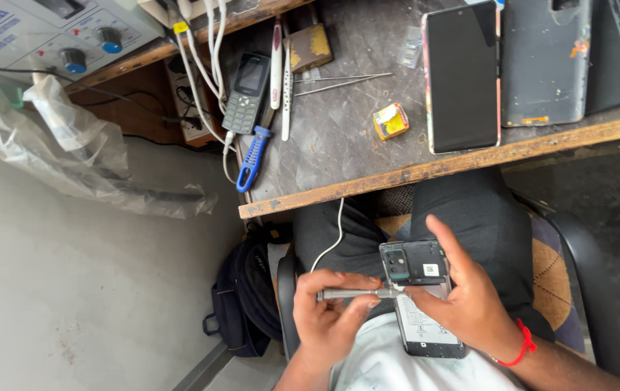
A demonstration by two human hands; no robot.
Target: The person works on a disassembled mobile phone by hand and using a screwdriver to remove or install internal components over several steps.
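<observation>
Left hand (pixel 332 315): I log it low in the head view, fingers curled and clamped around a slim metal screwdriver (pixel 353 293), thumb on top of the shaft.
Screwdriver: lies roughly level, tip pointing toward the right hand and meeting the opened phone (pixel 420 297) just below its camera block.
Right hand (pixel 469 297): I see it cupping the opened phone from its right side, thumb against the near face, index finger lifted and stretched up past the top corner; the grip is closed on the body. A red thread band (pixel 521 346) sits on that wrist.
Opened phone: back cover off, dark frame and camera module at the top, pale battery label below. Held over the lap, in front of the bench edge, well below the worktop.
Bench (pixel 368 185): worn wooden rim, dark mat on top.
On bench, right part: a smartphone (pixel 462 76) with dark screen, face up, and just beside it a grey back cover (pixel 545 61).
On bench, middle: a small yellow block (pixel 390 120); two thin metal probes (pixel 342 81) lying near each other.
On bench, left part: a keypad phone (pixel 246 93), white tweezers (pixel 287 90), a blue-handled tool (pixel 252 159) overhanging the edge.
Cable: a white cable (pixel 333 239) drops from the bench edge toward the lap.
Floor side: dark backpack (pixel 245 300) against the chair; crumpled clear plastic sheet (pixel 71 145) at far left.
</observation>
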